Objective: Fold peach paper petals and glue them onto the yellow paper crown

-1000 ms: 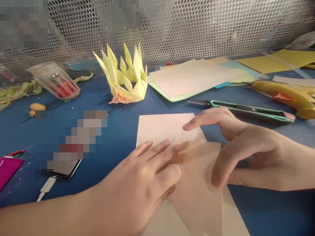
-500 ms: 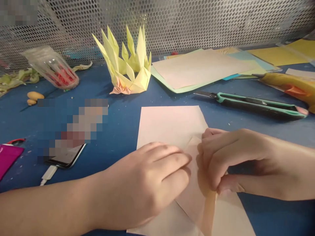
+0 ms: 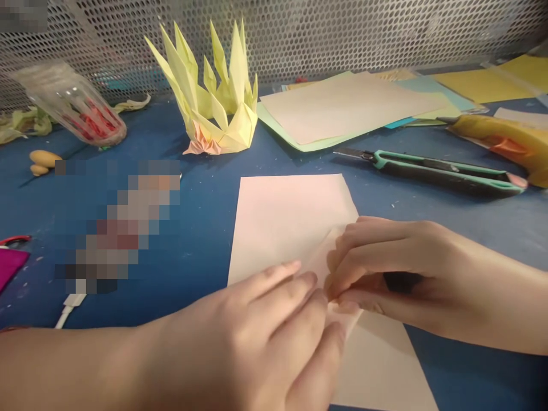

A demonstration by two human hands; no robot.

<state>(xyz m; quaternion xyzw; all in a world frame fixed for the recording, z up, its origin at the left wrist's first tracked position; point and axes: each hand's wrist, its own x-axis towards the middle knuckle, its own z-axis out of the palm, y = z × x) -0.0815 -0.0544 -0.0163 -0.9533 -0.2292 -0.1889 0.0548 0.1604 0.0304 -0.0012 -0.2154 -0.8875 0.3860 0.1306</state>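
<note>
A pale pink sheet of paper [image 3: 286,222] lies on the blue table in front of me. On top of it is a smaller folded piece of the same pale paper [image 3: 317,256], mostly hidden by my hands. My left hand [image 3: 278,337] rests over the left part, fingers stretched out and slightly apart, their tips against the folded piece. From the right, my right hand [image 3: 377,262] pinches the folded piece between thumb and fingers. The two hands' fingertips nearly meet.
Behind stand a yellow-green folded-paper lotus [image 3: 222,125], a tilted jar [image 3: 85,108] with red bits, and stacked coloured paper [image 3: 342,108]. A utility knife [image 3: 445,171], blade out, lies at right, near a yellow tool [image 3: 496,137]. A white charging cable [image 3: 73,302] is at left.
My right hand has shifted left along the folded piece. My left hand has moved lower and its fingers have spread. The folded strip's raised edge is now mostly covered. The view has tilted slightly.
</note>
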